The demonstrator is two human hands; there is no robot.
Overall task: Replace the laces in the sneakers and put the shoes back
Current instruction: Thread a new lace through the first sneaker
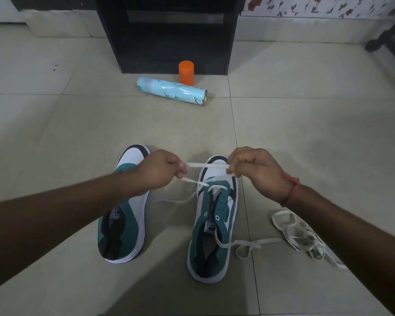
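Observation:
Two green-and-white sneakers stand side by side on the tiled floor, toes pointing away from me. The left sneaker has no lace and my left forearm crosses over it. The right sneaker has a white lace threaded through its front eyelets. My left hand pinches one stretch of that lace and my right hand pinches the other end, holding it taut above the toe. The lace's loose tail trails off the right side of the shoe. A second white lace lies in a loose heap on the floor further right.
A pale blue spray can lies on its side ahead, with an orange cap standing behind it. A dark wooden cabinet rises at the back. A black furniture leg stands at the far right.

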